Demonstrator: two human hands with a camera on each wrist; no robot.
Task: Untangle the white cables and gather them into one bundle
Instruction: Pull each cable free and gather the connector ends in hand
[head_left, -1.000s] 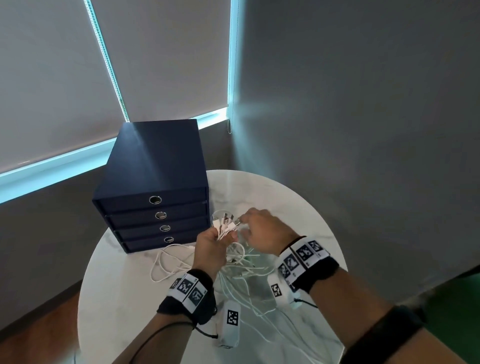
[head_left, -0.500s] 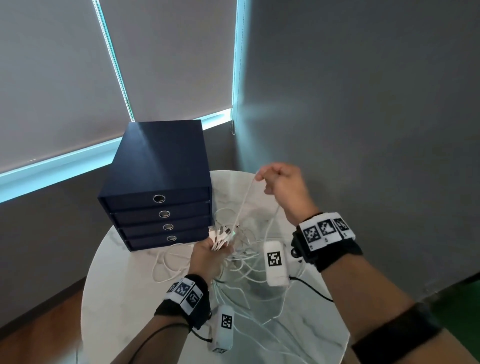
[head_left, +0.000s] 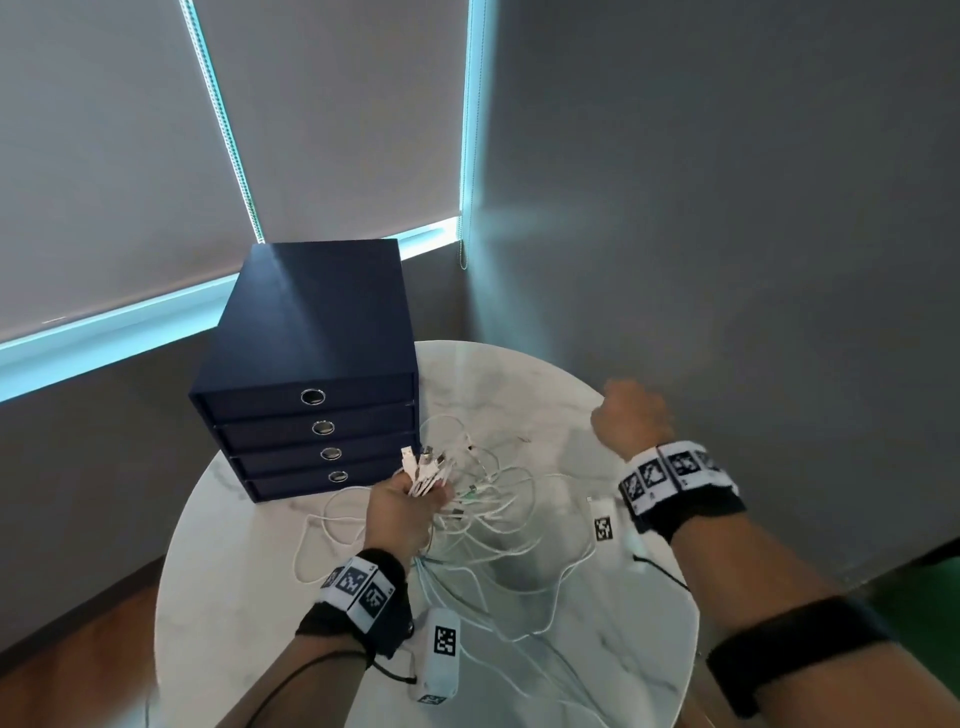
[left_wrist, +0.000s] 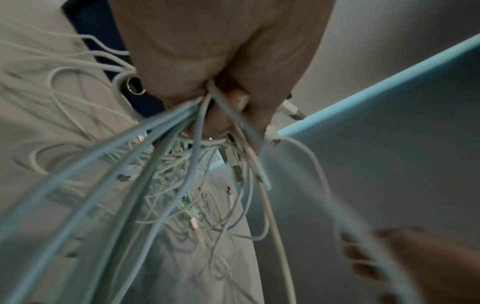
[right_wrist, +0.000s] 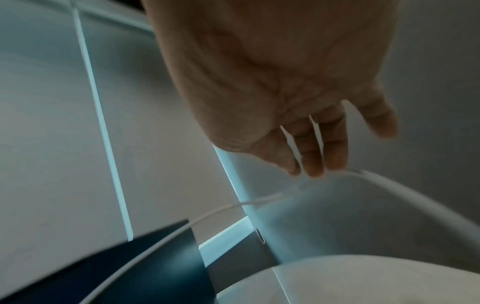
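Observation:
Several white cables (head_left: 498, 512) lie tangled on the round marble table (head_left: 249, 597). My left hand (head_left: 400, 512) grips a bunch of their ends, and the connectors (head_left: 423, 467) stick out above the fist. In the left wrist view the strands (left_wrist: 166, 144) fan down from that hand (left_wrist: 221, 61) to the pile. My right hand (head_left: 631, 415) hovers over the table's right edge, blurred. In the right wrist view its fingers (right_wrist: 314, 170) hang loose with the thumb apart. One white cable (right_wrist: 207, 216) runs just under the fingertips, with nothing curled round it.
A dark blue four-drawer box (head_left: 311, 332) stands at the table's back left, close to my left hand. Grey blinds and a grey wall (head_left: 727, 208) close in behind and to the right. Wood floor (head_left: 78, 613) lies beyond the table's left edge.
My right hand left the left hand and drew one cable up high. It then swung right and down over the table's right edge with its fingers loosened. The left hand kept its grip.

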